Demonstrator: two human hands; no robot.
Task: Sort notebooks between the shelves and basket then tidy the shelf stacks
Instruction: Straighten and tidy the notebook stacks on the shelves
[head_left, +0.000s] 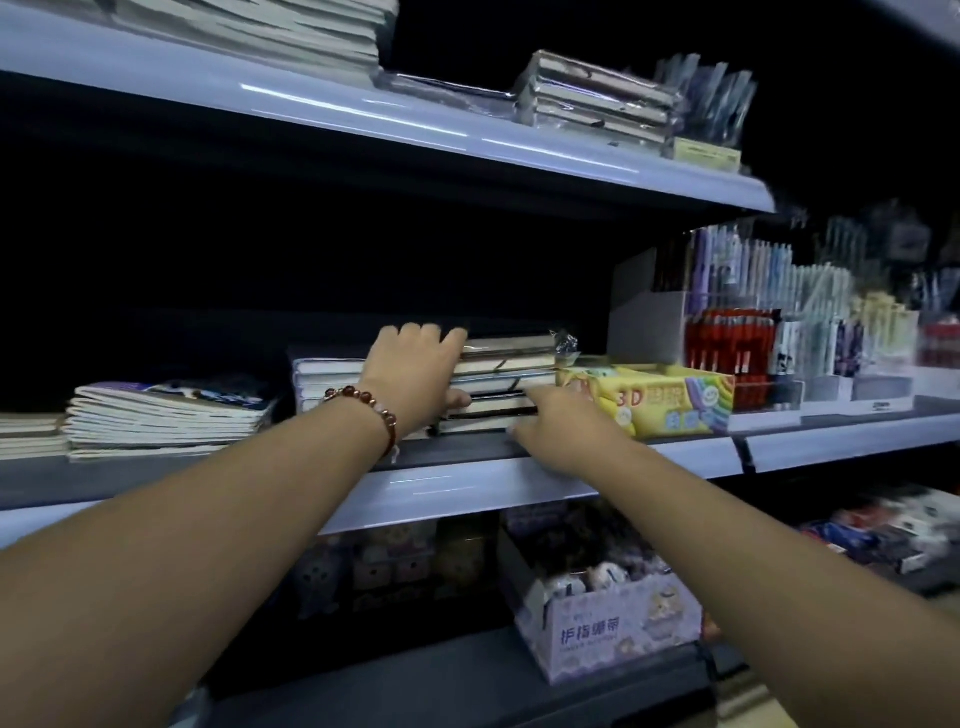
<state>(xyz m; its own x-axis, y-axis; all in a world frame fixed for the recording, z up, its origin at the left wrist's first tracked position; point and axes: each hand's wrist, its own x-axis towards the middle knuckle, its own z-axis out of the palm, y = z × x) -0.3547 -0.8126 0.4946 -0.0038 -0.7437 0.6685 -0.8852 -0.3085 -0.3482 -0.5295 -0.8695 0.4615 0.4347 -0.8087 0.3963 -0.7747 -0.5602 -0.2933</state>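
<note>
A stack of thick notebooks (511, 364) with cream page edges and dark elastic bands lies on the middle shelf (467, 486). My left hand (415, 374), a bead bracelet on its wrist, grips the stack's left part, fingers over the top and thumb low at the front. My right hand (558, 426) touches the front lower right of the same stack; its fingertips are hidden. A second pile of thick notebooks (327, 379) sits just left of my left hand. Thin exercise books (166, 415) lie in a fanned pile further left. No basket is in view.
A yellow 3D-print box (670, 402) stands tight against the stack's right side. Pen displays (753, 332) fill the shelf's right end. The upper shelf (363, 111) holds wrapped notebooks (592, 98) and another pile. A purple carton (608, 629) sits on the lower shelf.
</note>
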